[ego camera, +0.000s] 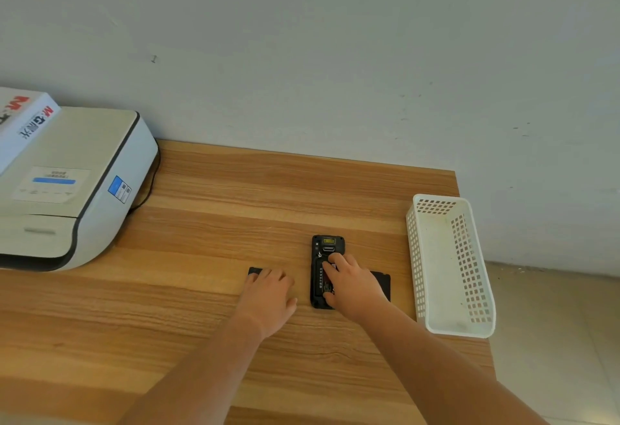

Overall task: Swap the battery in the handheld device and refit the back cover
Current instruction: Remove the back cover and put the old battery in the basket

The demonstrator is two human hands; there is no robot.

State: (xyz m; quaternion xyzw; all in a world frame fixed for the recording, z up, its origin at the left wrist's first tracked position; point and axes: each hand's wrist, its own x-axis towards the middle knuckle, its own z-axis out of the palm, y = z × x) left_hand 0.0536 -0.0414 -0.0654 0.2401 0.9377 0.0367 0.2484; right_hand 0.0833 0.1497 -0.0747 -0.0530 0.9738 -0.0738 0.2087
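Device (327, 272) lay face down mid-table (208, 210), cover off, battery (323, 278) in the bay. Right hand (355, 285) was on it, fingers spread across the battery, thumb at the lower edge; pressing or lifting, couldn't tell. Left hand (268, 294) lay flat over a dark flat part (255, 271), fingers relaxed. Another dark slab (382, 285) sat just right of the device. My call: seat the contact end first, then push down evenly. Long axis ran away from the person, scanner end toward the wall.

An office: a printer (67, 186) (paper box (20, 122) on top) on a wooden desk (235, 206).
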